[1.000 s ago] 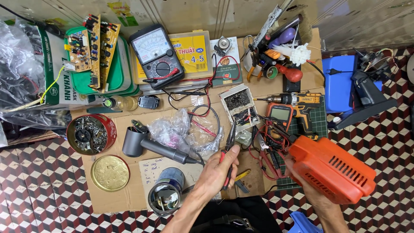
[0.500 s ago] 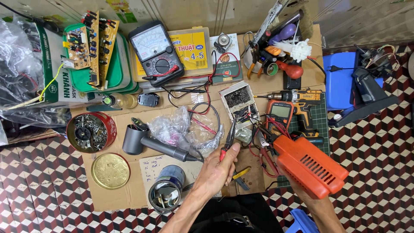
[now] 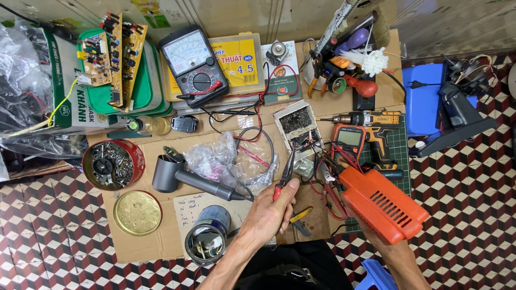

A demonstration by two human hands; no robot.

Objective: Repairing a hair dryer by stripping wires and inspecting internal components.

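We hold the red-handled needle-nose pliers in our left hand, fingers closed around the grips, tips reaching into the wires by the small open grey box near the middle of the cardboard-covered worktop. Our right hand supports the orange ribbed plastic appliance housing from beneath at the worktop's right front; its fingers are hidden. We judge the housing rigid, moderately heavy and smooth, so grip its body, clear of the fragile wires.
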